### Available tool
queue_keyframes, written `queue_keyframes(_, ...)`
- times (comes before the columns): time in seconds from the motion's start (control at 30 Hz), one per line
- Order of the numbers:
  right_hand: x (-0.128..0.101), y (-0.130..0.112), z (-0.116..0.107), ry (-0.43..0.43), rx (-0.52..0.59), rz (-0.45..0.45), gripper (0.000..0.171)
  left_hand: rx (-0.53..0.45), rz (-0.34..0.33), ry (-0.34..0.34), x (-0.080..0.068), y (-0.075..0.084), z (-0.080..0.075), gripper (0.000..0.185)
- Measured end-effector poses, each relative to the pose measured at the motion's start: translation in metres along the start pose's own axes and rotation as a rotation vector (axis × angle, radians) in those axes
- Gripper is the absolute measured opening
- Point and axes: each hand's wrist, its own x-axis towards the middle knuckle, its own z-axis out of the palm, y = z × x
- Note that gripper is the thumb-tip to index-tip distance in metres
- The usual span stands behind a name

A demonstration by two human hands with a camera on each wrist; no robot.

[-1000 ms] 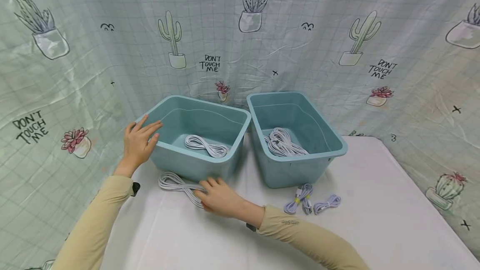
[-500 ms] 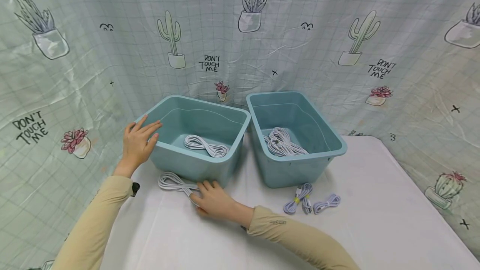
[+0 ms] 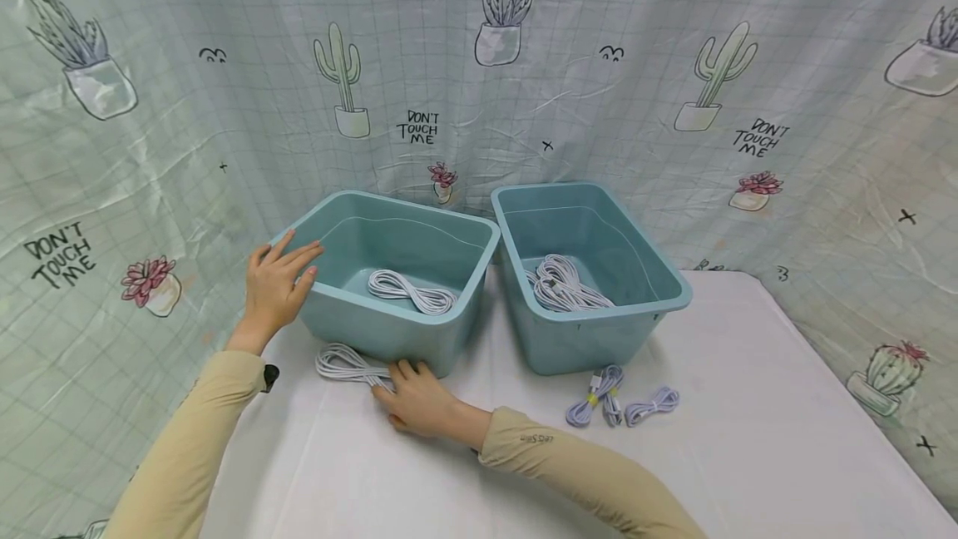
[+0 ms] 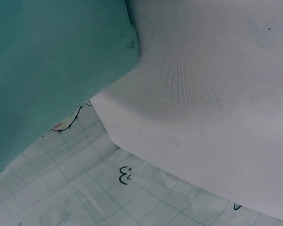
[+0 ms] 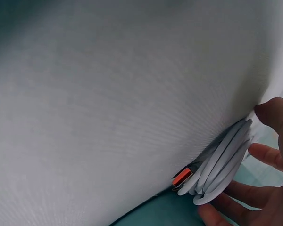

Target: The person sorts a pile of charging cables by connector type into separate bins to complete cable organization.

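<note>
A coiled white cable (image 3: 348, 364) lies on the table against the front of the left blue-green bin (image 3: 359, 327). My right hand (image 3: 419, 402) covers its right end, fingers curled around the coil. In the right wrist view the hand (image 5: 269, 174) has the cable loops (image 5: 221, 165) between thumb and fingers. A USB plug (image 5: 182, 179) with an orange inside sticks out beside them. My left hand (image 3: 277, 281) rests at the left bin's near left rim with its fingers spread and holds nothing. The left wrist view shows only bin wall, table and curtain.
Another white coiled cable (image 3: 412, 291) lies inside the left bin. The right bin (image 3: 591, 339) holds a pile of white cables (image 3: 561, 285). In front of it on the table (image 3: 748, 456) lie a yellow-tied lilac cable (image 3: 595, 398) and a smaller lilac cable (image 3: 653, 407). A printed curtain (image 3: 599, 106) stands behind.
My right hand has slid left along the coiled cable, covering more of its right end. The left hand and both bins have stayed in place.
</note>
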Motion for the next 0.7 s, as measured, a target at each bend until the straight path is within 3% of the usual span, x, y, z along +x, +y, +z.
queue_keyframes(0.23,0.0013,0.0008,-0.0013,-0.003,0.019,-0.007,0.038,-0.001,0.006,0.004,-0.0003,-0.0007,0.0017,0.056)
queue_keyframes(0.7,-0.001,-0.0023,-0.0061,-0.105,0.123,0.001,0.042,-0.015,0.014,0.017,-0.0002,-0.0016,0.0034,0.057)
